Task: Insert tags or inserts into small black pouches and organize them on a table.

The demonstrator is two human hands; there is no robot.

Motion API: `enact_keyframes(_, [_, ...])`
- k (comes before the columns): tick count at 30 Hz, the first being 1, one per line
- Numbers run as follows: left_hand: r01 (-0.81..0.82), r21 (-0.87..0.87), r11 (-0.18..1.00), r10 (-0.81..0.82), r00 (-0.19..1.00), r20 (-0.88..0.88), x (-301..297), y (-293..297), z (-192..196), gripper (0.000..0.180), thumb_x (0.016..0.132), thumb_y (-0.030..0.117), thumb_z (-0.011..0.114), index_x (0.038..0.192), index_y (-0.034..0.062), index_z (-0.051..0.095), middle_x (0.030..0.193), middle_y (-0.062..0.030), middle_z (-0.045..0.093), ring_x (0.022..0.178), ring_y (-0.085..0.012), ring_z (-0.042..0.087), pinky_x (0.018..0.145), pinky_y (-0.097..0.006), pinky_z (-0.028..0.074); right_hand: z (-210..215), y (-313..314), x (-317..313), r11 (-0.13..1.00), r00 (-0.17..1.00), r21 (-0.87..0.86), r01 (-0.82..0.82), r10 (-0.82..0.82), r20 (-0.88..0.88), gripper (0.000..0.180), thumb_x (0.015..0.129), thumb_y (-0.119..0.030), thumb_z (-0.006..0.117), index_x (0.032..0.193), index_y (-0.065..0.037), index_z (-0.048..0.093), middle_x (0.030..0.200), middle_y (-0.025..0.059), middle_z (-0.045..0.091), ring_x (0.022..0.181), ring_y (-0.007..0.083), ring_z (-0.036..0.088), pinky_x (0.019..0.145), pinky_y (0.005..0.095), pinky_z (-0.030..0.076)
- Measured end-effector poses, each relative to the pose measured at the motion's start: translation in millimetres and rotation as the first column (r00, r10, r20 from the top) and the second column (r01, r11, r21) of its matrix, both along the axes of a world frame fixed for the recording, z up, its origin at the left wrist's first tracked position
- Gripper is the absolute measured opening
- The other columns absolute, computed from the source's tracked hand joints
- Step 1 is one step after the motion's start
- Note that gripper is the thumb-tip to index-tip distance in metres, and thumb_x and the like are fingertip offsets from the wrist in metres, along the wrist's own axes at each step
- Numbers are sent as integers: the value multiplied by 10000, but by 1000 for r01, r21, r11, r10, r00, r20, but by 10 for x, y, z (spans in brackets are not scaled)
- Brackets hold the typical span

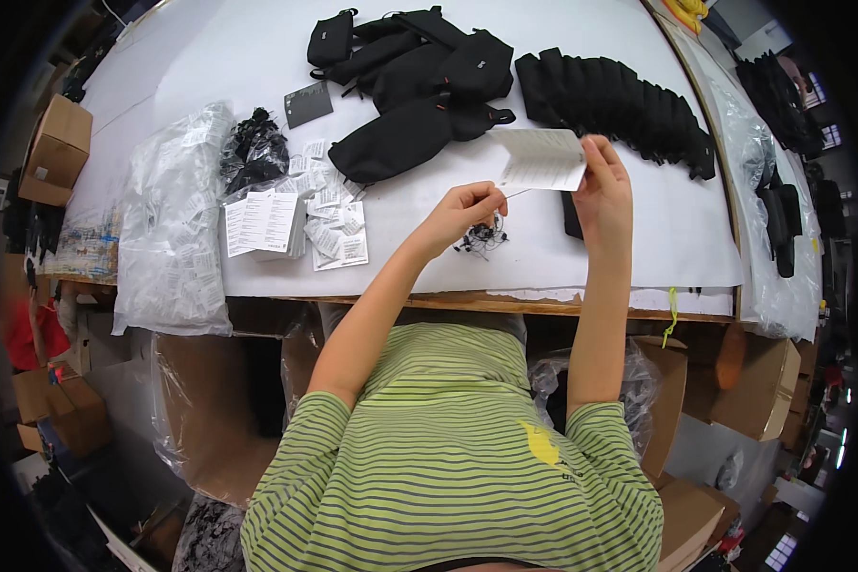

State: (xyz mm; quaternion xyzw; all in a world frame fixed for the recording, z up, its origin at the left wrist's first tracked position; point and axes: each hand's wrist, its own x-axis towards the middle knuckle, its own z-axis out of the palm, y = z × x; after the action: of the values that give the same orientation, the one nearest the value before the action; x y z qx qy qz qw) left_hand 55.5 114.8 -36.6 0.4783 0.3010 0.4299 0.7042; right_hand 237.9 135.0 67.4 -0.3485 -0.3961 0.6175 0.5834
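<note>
A folded white printed card (543,160) is pinched between the thumb and fingers of my right hand (604,186), held up over the table. To its left, my left hand (467,212) is closed in a pinch on a thin dark string (517,194) that runs toward the card. Whether the string passes through the card cannot be made out. On the table just below my left hand lies a small tangle of black strings (484,236). A stack of white printed cards (262,224) sits further left, beside loose small white labels (329,205).
Black fabric pouches (429,81) lie piled at the far middle, with a row of black pouches (620,100) at the far right. A dark card (308,105), bagged black strings (255,153) and a clear plastic bag of labels (176,219) are on the left. Cardboard boxes (753,386) stand below.
</note>
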Motion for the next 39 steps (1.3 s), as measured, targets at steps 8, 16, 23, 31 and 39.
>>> enact_keyframes(8, [-174, 735, 655, 564, 760, -323, 33, 453, -55, 193, 854, 259, 635, 905, 73, 626, 926, -80, 570, 848, -174, 541, 737, -299, 413, -76, -337, 505, 984, 983, -3, 178, -177, 47, 91, 901, -128, 592, 894, -38, 605, 700, -23, 558, 531, 19, 441, 474, 146, 315])
enact_keyframes(16, [-86, 788, 610, 782, -92, -616, -438, 1250, 46, 376, 670, 261, 742, 945, 79, 560, 964, -112, 553, 939, -287, 524, 781, -406, 398, -184, -730, 455, 997, 931, -70, 12, 14, 364, 104, 879, -108, 607, 860, -11, 639, 626, -11, 556, 486, 35, 461, 425, 161, 290])
enact_keyframes(23, [-119, 784, 610, 691, 565, -452, -422, -41, 570, 158, 733, 46, 651, 891, 53, 636, 883, -104, 645, 886, -269, 605, 775, -349, 469, -231, -847, 1, 976, 894, -171, -135, 194, 404, 99, 866, -102, 629, 884, -6, 642, 656, -16, 569, 528, 28, 468, 459, 177, 297])
enact_keyframes(31, [-381, 718, 583, 812, 230, -537, -538, -1260, 594, 139, 647, 50, 718, 742, 86, 623, 606, -16, 416, 617, -172, 416, 607, -304, 312, -308, -930, -749, 942, 693, -77, -326, 294, 659, 88, 855, -120, 645, 874, -34, 655, 577, -27, 554, 490, 18, 396, 450, 200, 295])
enact_keyframes(39, [-636, 325, 700, 689, 481, -542, -536, -1435, 710, 92, 723, -37, 667, 809, -16, 640, 687, -23, 520, 601, -90, 432, 547, -233, 350, -350, -1052, -815, 891, 640, 107, -441, 228, 734, 134, 802, -88, 669, 928, -49, 690, 753, 54, 669, 573, 128, 585, 545, 234, 462])
